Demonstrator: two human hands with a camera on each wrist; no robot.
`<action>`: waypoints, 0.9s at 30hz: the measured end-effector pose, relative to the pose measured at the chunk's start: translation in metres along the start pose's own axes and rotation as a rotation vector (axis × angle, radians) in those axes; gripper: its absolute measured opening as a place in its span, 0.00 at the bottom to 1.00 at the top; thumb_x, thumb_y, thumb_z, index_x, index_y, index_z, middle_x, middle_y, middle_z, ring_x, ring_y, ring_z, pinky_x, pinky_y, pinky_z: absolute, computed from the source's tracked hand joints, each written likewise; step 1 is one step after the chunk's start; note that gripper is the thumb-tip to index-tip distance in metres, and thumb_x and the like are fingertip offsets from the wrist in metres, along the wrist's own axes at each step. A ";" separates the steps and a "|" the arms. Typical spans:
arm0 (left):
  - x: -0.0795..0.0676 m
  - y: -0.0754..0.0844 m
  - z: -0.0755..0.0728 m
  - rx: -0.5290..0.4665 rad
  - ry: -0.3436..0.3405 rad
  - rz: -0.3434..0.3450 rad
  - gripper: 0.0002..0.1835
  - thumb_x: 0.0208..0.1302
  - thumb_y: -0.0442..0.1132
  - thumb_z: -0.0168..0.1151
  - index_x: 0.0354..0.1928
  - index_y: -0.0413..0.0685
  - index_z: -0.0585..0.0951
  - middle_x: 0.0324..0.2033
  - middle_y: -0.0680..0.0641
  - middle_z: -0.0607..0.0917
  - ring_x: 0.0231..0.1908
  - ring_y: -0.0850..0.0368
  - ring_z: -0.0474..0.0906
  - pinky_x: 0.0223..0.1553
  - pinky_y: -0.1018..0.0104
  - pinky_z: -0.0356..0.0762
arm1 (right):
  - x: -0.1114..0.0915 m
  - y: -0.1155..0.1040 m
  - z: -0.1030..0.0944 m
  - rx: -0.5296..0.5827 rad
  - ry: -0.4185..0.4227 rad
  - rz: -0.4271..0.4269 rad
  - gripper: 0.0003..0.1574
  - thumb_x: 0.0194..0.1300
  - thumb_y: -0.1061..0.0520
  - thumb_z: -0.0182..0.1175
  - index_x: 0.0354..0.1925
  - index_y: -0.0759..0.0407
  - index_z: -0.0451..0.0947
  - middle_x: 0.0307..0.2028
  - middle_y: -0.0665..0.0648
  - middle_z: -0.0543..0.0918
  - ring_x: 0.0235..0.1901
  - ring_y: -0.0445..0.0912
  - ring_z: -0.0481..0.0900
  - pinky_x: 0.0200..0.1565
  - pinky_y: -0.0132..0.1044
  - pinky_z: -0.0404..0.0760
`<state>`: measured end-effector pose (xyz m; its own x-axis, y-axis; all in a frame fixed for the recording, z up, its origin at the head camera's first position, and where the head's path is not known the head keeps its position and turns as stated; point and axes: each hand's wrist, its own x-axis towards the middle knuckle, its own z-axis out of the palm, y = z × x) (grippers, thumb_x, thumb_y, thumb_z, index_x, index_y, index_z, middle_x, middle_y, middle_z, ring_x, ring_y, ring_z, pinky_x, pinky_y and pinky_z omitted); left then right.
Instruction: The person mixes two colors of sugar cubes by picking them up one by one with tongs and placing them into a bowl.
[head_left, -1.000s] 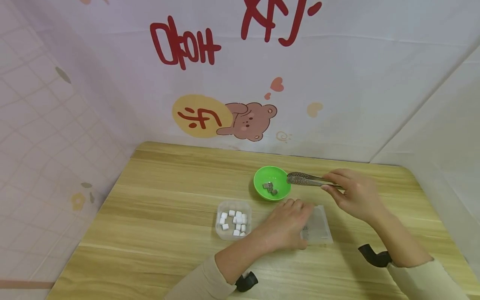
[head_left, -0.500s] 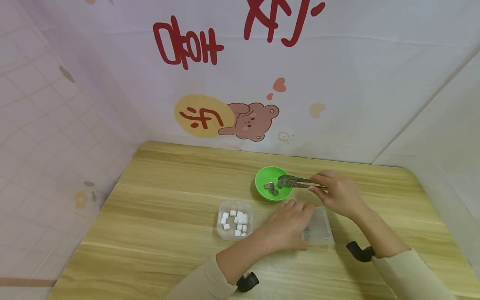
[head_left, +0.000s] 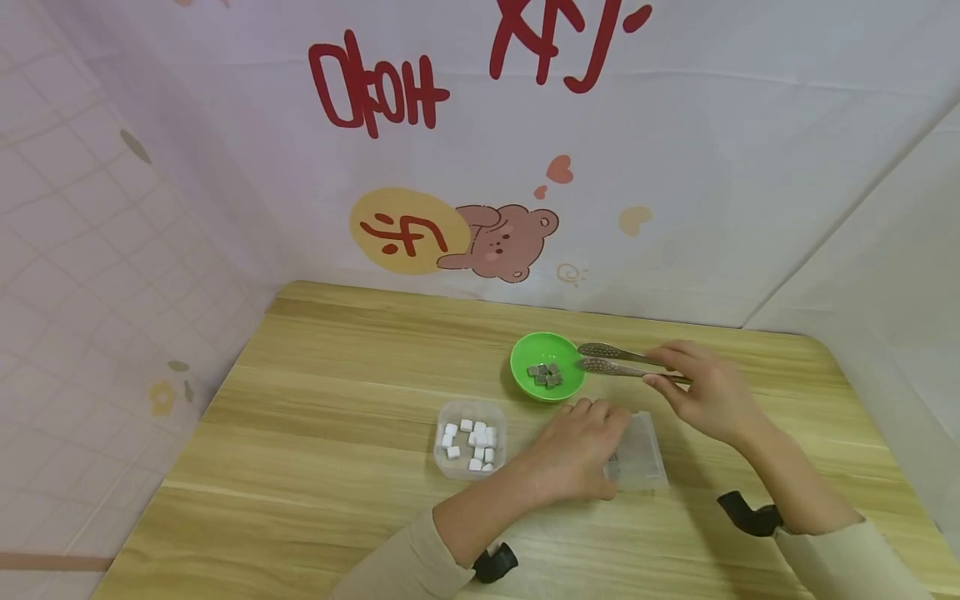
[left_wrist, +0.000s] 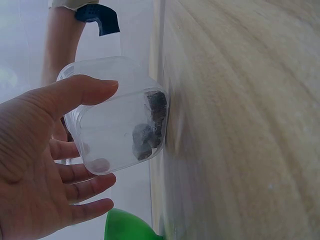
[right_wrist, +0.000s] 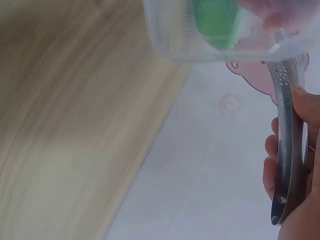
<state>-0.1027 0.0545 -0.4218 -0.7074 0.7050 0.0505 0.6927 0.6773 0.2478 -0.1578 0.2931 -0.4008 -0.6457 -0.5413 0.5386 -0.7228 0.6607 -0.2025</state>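
Observation:
My left hand [head_left: 573, 454] grips a clear plastic container [head_left: 641, 454] standing on the table, its thumb on one side and fingers on the other. Inside it, dark grey cubes [left_wrist: 144, 141] show in the left wrist view. My right hand [head_left: 705, 393] holds metal tongs [head_left: 615, 367] with perforated tips, their arms apart and nothing visible between them. The tips hover by the right rim of a green bowl [head_left: 536, 348], where several grey cubes [head_left: 553, 379] lie. In the right wrist view, the tongs [right_wrist: 286, 145] run along my curled fingers.
Left of my left hand stands another clear container [head_left: 442, 467] with several white cubes [head_left: 480, 440]. The wooden table [head_left: 337, 383] ends at a printed cloth wall [head_left: 675, 167] behind. Black curved pieces [head_left: 495, 564] are fixed at both wrists.
My right hand carried the tongs left over the bowl, then drew back right. One more grey cube lies in the bowl now. My left hand has stayed on the container.

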 end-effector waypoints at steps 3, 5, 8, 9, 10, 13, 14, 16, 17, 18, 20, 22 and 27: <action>0.000 0.001 0.000 -0.006 -0.004 -0.003 0.42 0.51 0.57 0.81 0.65 0.54 0.72 0.44 0.58 0.73 0.44 0.62 0.67 0.49 0.70 0.67 | -0.005 0.001 -0.011 -0.016 0.027 -0.018 0.18 0.64 0.57 0.74 0.49 0.65 0.87 0.43 0.59 0.88 0.30 0.49 0.86 0.30 0.29 0.82; 0.001 0.001 0.000 -0.009 -0.008 -0.005 0.42 0.50 0.56 0.81 0.65 0.54 0.72 0.43 0.58 0.72 0.44 0.62 0.67 0.49 0.70 0.67 | -0.010 0.001 -0.017 -0.036 0.052 -0.025 0.23 0.73 0.45 0.66 0.48 0.65 0.87 0.43 0.59 0.88 0.28 0.48 0.84 0.29 0.27 0.80; 0.001 0.001 0.000 -0.014 -0.013 -0.010 0.45 0.50 0.55 0.81 0.68 0.53 0.71 0.43 0.57 0.72 0.44 0.62 0.67 0.50 0.69 0.68 | -0.016 0.000 -0.026 -0.080 0.081 -0.027 0.38 0.77 0.31 0.52 0.47 0.64 0.88 0.41 0.59 0.88 0.26 0.46 0.82 0.27 0.28 0.79; 0.001 0.001 0.000 -0.017 -0.013 -0.012 0.46 0.50 0.55 0.81 0.69 0.53 0.70 0.44 0.57 0.72 0.44 0.62 0.67 0.51 0.69 0.68 | -0.018 -0.001 -0.029 -0.090 0.085 -0.025 0.41 0.77 0.29 0.50 0.47 0.63 0.88 0.41 0.58 0.87 0.25 0.46 0.82 0.26 0.28 0.78; 0.001 0.001 0.000 -0.019 -0.014 -0.013 0.46 0.50 0.55 0.81 0.69 0.52 0.70 0.44 0.57 0.73 0.45 0.62 0.67 0.51 0.69 0.68 | -0.020 -0.001 -0.032 -0.100 0.090 -0.022 0.41 0.77 0.29 0.49 0.47 0.63 0.88 0.40 0.58 0.87 0.25 0.46 0.81 0.26 0.29 0.77; 0.001 0.002 0.000 -0.026 -0.018 -0.019 0.46 0.49 0.55 0.82 0.69 0.52 0.71 0.44 0.57 0.73 0.44 0.62 0.67 0.52 0.69 0.69 | -0.027 -0.001 -0.039 -0.123 0.102 -0.019 0.42 0.77 0.28 0.49 0.46 0.63 0.88 0.39 0.58 0.87 0.26 0.49 0.82 0.26 0.31 0.76; 0.001 0.002 0.001 -0.028 -0.021 -0.020 0.46 0.49 0.55 0.82 0.68 0.51 0.71 0.44 0.57 0.73 0.44 0.62 0.66 0.51 0.69 0.69 | -0.030 -0.001 -0.041 -0.127 0.107 -0.013 0.42 0.76 0.28 0.49 0.45 0.63 0.88 0.39 0.58 0.87 0.27 0.50 0.82 0.26 0.31 0.77; 0.001 0.002 0.001 -0.029 -0.026 -0.022 0.44 0.49 0.55 0.82 0.66 0.52 0.72 0.43 0.57 0.72 0.44 0.62 0.66 0.51 0.69 0.69 | -0.036 -0.001 -0.046 -0.141 0.114 -0.003 0.42 0.76 0.28 0.50 0.45 0.63 0.88 0.39 0.58 0.87 0.29 0.50 0.83 0.27 0.32 0.77; 0.001 0.002 0.001 -0.031 -0.028 -0.025 0.44 0.49 0.55 0.82 0.66 0.52 0.72 0.43 0.57 0.72 0.43 0.62 0.66 0.51 0.69 0.69 | -0.040 -0.002 -0.048 -0.145 0.115 0.006 0.42 0.76 0.28 0.50 0.45 0.62 0.88 0.39 0.58 0.88 0.30 0.50 0.83 0.27 0.33 0.77; 0.001 0.002 0.001 -0.034 -0.031 -0.027 0.44 0.49 0.55 0.82 0.66 0.52 0.72 0.42 0.57 0.71 0.43 0.62 0.66 0.51 0.69 0.69 | -0.043 -0.002 -0.050 -0.146 0.117 0.018 0.42 0.76 0.27 0.50 0.45 0.62 0.88 0.39 0.57 0.87 0.31 0.49 0.83 0.29 0.34 0.77; 0.001 0.002 0.001 -0.037 -0.033 -0.030 0.43 0.49 0.54 0.83 0.65 0.52 0.72 0.42 0.57 0.71 0.43 0.62 0.65 0.50 0.69 0.68 | -0.051 -0.002 -0.054 -0.148 0.121 0.032 0.42 0.75 0.27 0.50 0.45 0.62 0.88 0.40 0.57 0.87 0.33 0.44 0.82 0.30 0.33 0.77; 0.002 0.002 0.001 -0.038 -0.032 -0.030 0.43 0.49 0.54 0.82 0.65 0.52 0.72 0.42 0.57 0.71 0.43 0.61 0.65 0.49 0.69 0.68 | -0.058 -0.001 -0.059 -0.140 0.126 0.045 0.42 0.75 0.27 0.51 0.45 0.62 0.88 0.40 0.57 0.87 0.36 0.37 0.80 0.32 0.30 0.76; 0.002 0.002 0.001 -0.041 -0.029 -0.027 0.46 0.49 0.54 0.82 0.68 0.51 0.71 0.44 0.57 0.72 0.44 0.61 0.66 0.51 0.69 0.69 | -0.076 0.004 -0.066 -0.113 0.157 0.050 0.41 0.73 0.27 0.54 0.43 0.63 0.89 0.39 0.57 0.87 0.44 0.23 0.75 0.37 0.21 0.74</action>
<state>-0.1021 0.0574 -0.4221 -0.7213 0.6924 0.0155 0.6663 0.6876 0.2886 -0.0956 0.3715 -0.3884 -0.6269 -0.4246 0.6532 -0.6531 0.7436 -0.1435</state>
